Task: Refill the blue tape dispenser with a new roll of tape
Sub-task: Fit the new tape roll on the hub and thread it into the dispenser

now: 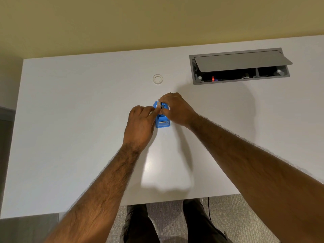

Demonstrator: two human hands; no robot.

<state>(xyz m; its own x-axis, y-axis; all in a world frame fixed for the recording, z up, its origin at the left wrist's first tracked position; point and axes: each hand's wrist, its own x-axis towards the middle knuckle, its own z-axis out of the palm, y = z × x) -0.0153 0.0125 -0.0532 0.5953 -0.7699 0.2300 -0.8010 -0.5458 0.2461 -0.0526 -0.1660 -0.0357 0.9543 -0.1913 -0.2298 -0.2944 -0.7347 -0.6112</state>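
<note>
The white surface (70, 120) carries all items. The left hand (139, 123) sits just left of the blue tape dispenser (163, 122), most fingers curled and one finger extended onto the dispenser's far end; whether it pinches anything cannot be determined. A roll of tape (158, 79) lies flat farther back, apart from both hands. The dispenser stands at the centre of the surface, lengthwise to the viewer. The right hand (177, 109) is wrapped over its far end, thumb against the near side. A recessed cable box (242, 61), flap raised, sits at far right.

White desk (70, 137) w/ dispenser (163, 122), tape roll (158, 79)
</note>
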